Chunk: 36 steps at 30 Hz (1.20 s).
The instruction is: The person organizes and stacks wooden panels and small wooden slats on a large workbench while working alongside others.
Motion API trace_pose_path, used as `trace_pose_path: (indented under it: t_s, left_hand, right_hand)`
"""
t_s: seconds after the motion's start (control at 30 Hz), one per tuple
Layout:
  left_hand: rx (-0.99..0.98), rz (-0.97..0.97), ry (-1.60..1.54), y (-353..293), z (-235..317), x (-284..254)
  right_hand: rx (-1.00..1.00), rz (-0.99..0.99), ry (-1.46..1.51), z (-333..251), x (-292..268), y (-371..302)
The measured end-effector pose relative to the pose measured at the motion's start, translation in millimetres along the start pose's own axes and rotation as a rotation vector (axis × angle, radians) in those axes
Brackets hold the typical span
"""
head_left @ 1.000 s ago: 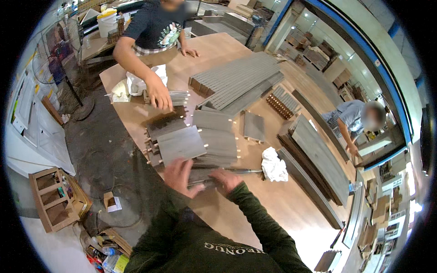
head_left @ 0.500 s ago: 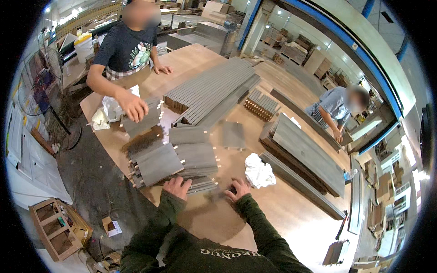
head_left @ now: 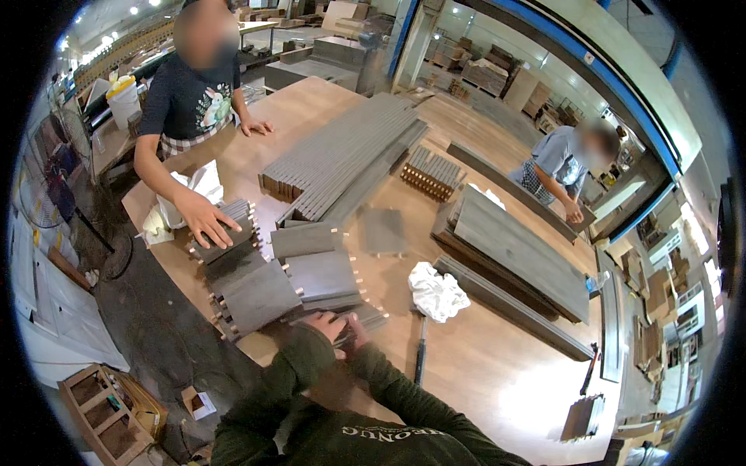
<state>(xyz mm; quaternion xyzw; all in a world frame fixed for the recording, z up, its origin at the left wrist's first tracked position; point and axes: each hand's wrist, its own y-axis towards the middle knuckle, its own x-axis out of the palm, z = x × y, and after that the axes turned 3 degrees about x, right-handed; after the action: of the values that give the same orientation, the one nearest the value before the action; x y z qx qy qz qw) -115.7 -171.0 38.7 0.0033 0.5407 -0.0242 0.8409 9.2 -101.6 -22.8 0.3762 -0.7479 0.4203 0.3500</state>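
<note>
My left hand (head_left: pixel 325 325) and my right hand (head_left: pixel 359 334) meet at the near edge of a pile of short grey wooden panels. Both have bent fingers. What lies between them is hidden by the fingers and sleeves. Light dowel pegs stick out of the panels' ends. Left of my hands a grey panel (head_left: pixel 260 290) lies tilted on the pile, and just beyond them is another panel (head_left: pixel 320 275). To the right, a dark-handled tool (head_left: pixel 420 357) lies beside a crumpled white cloth (head_left: pixel 437 292); its head is not visible.
Across the table, a co-worker's hand (head_left: pixel 210 221) rests on more pegged panels. Long grey boards (head_left: pixel 342 151) lie in the middle. A stack of wide boards (head_left: pixel 521 252) occupies the right side. Another person (head_left: pixel 553 171) holds a long board at the far right.
My right hand has moved left to join my left hand, which has shifted slightly right. The dark-handled tool now shows on the table. The co-worker's hand has moved down onto the panels.
</note>
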Motion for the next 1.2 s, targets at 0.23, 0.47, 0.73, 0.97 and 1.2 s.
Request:
trace_pose_path:
  t_s: [0.23, 0.47, 0.73, 0.97, 1.2]
  left_hand:
    - [-0.395, 0.252, 0.068, 117, -121, -63]
    - [-0.602, 0.048, 0.221, 161, -121, -70]
    - [-0.280, 0.149, 0.144, 146, -106, -55]
    - [0.004, 0.062, 0.223, 169, 17, -7]
    - [0.257, 0.076, 0.234, 182, 30, 19]
  right_hand:
    - [0.030, 0.196, -0.052, 2, 32, -2]
    - [-0.177, 0.332, 0.072, 25, -56, 34]
    - [-0.122, 0.225, 0.305, 24, -61, 21]
    - [-0.295, 0.500, 0.255, -21, -56, -32]
    - [-0.252, 0.390, 0.112, -32, -32, -49]
